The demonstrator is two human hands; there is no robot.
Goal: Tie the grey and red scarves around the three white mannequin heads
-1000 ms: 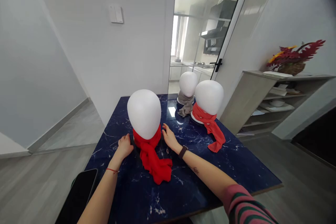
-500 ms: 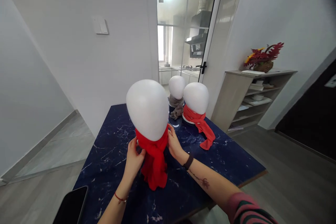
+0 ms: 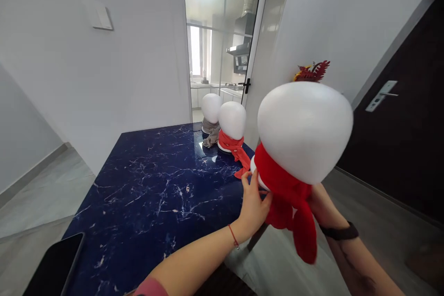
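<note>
A white mannequin head (image 3: 305,129) with a blank, smooth surface is close to me on the right, over the table's right side. Wrapped about its neck is a bright red scarf (image 3: 280,175), whose ends hang down in front. My left hand (image 3: 255,203) grips the left side of the neck and base, its thumb beside the scarf. On the other side, my right hand (image 3: 322,206) holds the neck, its fingers hidden behind the scarf. Farther back stand two more mannequin heads, one with a coral-red scarf (image 3: 233,143), the other with a grey-brown scarf (image 3: 211,134).
The dark blue marble-patterned table (image 3: 166,180) stretches to the left. A black phone (image 3: 55,263) lies at its near-left edge. Behind the table are a glass door (image 3: 222,46) and a white wall; a dark door (image 3: 391,125) stands at right.
Both hands have carried the red-scarfed head to the right, from over the tabletop to the table's right edge. The view has turned right too. The two rear heads keep their places on the table.
</note>
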